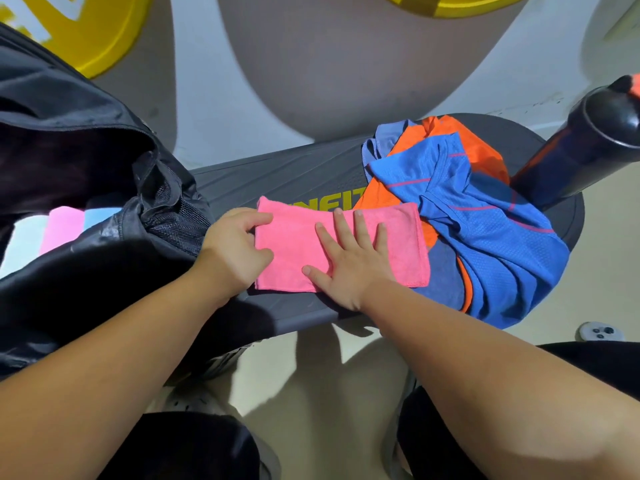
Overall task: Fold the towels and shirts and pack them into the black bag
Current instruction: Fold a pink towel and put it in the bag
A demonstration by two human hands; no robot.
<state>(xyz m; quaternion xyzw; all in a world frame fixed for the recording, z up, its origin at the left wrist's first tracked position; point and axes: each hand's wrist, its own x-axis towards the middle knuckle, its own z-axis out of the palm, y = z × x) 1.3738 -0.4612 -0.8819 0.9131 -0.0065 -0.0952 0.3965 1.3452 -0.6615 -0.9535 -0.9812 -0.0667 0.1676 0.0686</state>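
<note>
Head view: my left hand [239, 249] pinches the end of the pink towel [294, 251]. My right hand [348, 261] presses it flat, fingers spread, at the near edge of the step board [277, 174]. Next I'd fold it over.

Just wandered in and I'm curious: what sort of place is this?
Probably a gym: the work surface is a grey plastic step platform, with a large grey exercise ball behind and a yellow disc, likely a weight plate.

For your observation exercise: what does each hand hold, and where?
Left hand pinches the pink towel at its left edge; right hand only presses flat on it.
</note>
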